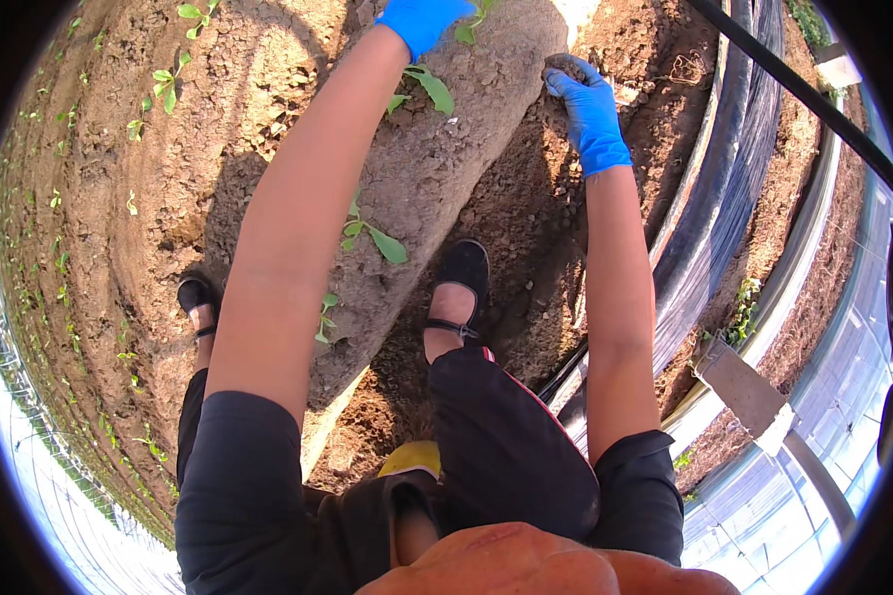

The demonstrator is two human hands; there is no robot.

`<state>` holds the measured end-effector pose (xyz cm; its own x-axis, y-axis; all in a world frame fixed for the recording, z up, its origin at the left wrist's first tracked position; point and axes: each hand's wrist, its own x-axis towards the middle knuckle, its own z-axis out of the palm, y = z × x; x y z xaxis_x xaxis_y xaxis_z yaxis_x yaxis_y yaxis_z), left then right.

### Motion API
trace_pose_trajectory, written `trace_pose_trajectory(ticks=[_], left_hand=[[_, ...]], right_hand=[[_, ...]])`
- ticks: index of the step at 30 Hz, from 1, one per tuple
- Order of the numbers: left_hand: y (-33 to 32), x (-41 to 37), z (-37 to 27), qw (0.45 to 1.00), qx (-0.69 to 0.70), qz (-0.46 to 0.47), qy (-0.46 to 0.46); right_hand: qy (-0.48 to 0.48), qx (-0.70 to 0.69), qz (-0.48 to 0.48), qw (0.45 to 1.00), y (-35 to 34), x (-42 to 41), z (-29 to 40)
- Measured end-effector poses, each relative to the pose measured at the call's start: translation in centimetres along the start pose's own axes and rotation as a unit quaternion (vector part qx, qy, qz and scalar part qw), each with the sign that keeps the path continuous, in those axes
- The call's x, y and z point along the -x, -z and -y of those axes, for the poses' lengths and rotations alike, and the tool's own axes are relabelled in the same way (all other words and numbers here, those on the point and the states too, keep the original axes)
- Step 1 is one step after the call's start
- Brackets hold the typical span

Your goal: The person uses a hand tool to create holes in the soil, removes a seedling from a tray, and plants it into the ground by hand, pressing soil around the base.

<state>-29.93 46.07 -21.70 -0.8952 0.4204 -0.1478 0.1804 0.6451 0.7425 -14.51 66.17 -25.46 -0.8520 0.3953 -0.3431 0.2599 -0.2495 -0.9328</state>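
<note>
Both hands wear blue gloves. My left hand (426, 24) is at the top edge, partly cut off, beside a leafy seedling (470, 26) on the raised soil bed (446, 149); whether it grips anything is hidden. My right hand (584, 104), soiled at the fingers, is closed around a clod of soil (564, 67) at the bed's right side. Below my left hand a larger green seedling (433, 89) grows from the bed. Another seedling (383, 242) stands farther down, to the right of my left forearm, with a smaller one (326, 316) below it.
My feet, in black shoes (463, 271), stand on either side of the bed. Black plastic film (722, 201) runs along the right. A black hose or bar (796, 89) crosses the upper right. A concrete block (740, 383) lies lower right. Rows of seedlings (167, 85) cover the left ground.
</note>
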Motion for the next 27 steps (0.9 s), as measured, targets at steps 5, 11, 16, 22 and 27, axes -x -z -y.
trace_pose_trajectory(ticks=[5, 11, 16, 22, 27], left_hand=[[0.4, -0.2, 1.4, 0.968, 0.235, 0.037, 0.081], [1.6, 1.3, 1.7, 0.924, 0.340, 0.040, 0.172], [2.1, 0.7, 2.2, 0.916, 0.344, 0.075, 0.190], [0.7, -1.1, 3.2, 0.905, 0.383, 0.095, 0.160], [1.3, -1.7, 3.1, 0.910, 0.348, 0.084, 0.211]], right_hand=[[0.117, 0.255, 0.051, 0.958, -4.2, -5.8, 2.8], [0.078, 0.473, 0.033, 0.877, -9.6, -7.0, 5.6], [0.089, 0.456, 0.054, 0.884, -9.5, -8.5, 4.5], [-0.001, 0.168, 0.063, 0.984, -7.6, -10.8, -1.3], [-0.108, -0.067, 0.069, 0.989, -10.9, -4.7, 2.6]])
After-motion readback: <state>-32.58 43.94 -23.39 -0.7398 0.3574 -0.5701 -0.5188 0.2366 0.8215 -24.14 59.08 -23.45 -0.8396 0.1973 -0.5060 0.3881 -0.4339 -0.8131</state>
